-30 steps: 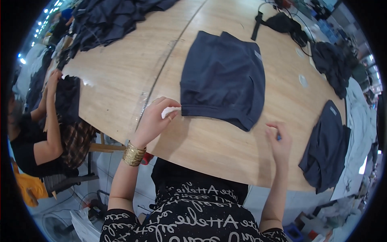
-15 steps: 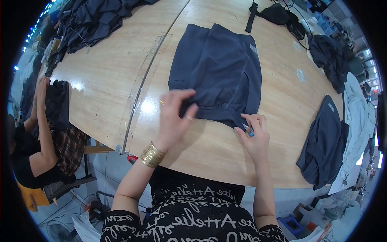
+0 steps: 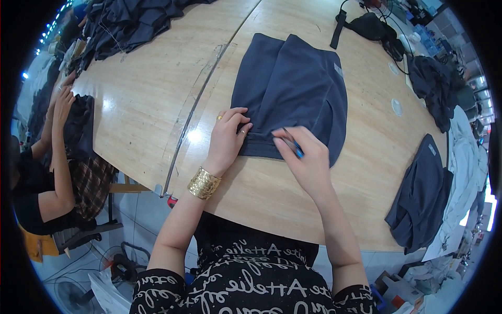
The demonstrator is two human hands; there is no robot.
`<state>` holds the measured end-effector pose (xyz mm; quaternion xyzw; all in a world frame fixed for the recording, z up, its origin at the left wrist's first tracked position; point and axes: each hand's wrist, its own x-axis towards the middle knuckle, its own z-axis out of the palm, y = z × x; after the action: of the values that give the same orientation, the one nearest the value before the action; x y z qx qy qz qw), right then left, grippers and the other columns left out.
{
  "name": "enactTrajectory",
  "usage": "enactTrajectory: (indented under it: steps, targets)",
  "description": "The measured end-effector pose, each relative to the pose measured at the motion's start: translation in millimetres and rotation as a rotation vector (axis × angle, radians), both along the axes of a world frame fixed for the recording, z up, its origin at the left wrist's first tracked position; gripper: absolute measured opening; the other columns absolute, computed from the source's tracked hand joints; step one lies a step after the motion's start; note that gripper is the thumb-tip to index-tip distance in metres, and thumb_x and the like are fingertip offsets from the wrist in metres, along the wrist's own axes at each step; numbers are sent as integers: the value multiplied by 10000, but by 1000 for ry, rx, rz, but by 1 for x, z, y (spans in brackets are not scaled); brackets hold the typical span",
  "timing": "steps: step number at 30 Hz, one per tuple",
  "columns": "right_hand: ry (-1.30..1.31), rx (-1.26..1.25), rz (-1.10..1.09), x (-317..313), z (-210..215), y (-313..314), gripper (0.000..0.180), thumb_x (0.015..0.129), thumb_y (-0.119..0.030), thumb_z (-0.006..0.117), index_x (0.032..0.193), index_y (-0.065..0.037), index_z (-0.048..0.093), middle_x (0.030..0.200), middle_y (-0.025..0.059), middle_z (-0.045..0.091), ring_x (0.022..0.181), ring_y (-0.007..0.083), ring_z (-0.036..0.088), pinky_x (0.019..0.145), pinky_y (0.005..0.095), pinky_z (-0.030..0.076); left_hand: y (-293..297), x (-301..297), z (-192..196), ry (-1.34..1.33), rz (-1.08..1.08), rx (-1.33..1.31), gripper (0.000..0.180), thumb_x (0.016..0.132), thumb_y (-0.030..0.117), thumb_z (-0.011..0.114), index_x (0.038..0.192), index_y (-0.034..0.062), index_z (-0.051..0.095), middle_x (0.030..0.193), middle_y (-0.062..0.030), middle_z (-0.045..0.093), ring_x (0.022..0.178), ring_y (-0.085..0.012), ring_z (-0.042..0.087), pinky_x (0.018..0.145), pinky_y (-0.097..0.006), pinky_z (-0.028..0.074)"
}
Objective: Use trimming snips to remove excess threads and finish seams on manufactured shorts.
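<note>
In front of me a dark blue-grey garment (image 3: 293,83) lies folded on the table, its gathered waistband (image 3: 261,146) toward me. My left hand (image 3: 227,136), with rings and a wide gold bracelet (image 3: 204,183), has its fingers bent over the waistband's left end, gripping the cloth. Closed in my right hand (image 3: 308,157) is a small tool that looks like thread snips (image 3: 298,150), with a blue part and a dark tip. The tip meets the cloth just above the waistband's middle. My palm and fingers hide most of the tool.
A similar folded garment (image 3: 421,199) lies at the table's right edge, beside pale cloth (image 3: 465,157). Dark clothes are heaped at the far left (image 3: 136,26). Another person (image 3: 57,172) handles dark cloth at left. A black strap and cables (image 3: 366,26) lie far right.
My right hand has moved left from the waistband's right corner to its middle, with the snips. My left hand has settled onto the left end. The waistband now lies flatter.
</note>
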<state>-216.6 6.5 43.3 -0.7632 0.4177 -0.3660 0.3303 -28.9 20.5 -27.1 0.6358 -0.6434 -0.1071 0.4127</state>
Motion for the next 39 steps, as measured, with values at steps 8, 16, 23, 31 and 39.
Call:
enactTrajectory:
  steps: [8,16,23,31,39]
  targets:
    - [146,242,-36,42,-45,-42,202,833,-232,644,908,-45,648,745,161,652,762,327,651,628,390,487,-6,0,-4,-210,-7,-32,125,785,12,627,880,28,545,988,-109,561,900,-304,533,774,-378,439]
    - [405,-55,-46,33,-38,-29,248,812,-298,677,935,-94,606,788,78,644,752,267,633,632,375,487,-8,22,2,176,-93,123,79,871,76,578,906,13,547,967,-126,551,930,-317,527,820,-390,424]
    - [519,-384,-31,35,-42,-32,217,781,-291,687,895,-123,610,729,20,589,684,196,559,602,330,416,-3,24,4,340,-131,194,79,905,99,560,933,24,557,1092,-100,554,1027,-239,536,895,-319,421]
    - [557,-459,-9,39,-41,-35,196,765,-279,696,847,-130,598,701,9,561,687,181,536,613,329,363,-3,26,2,354,-147,200,79,919,105,548,942,32,566,1112,-68,546,1018,-175,533,898,-283,412]
    - [550,-397,-14,27,-29,-38,202,774,-275,694,862,-118,603,730,27,580,704,205,558,632,349,397,2,32,4,709,-28,108,103,925,163,555,918,63,578,1017,-68,580,959,-179,557,862,-310,440]
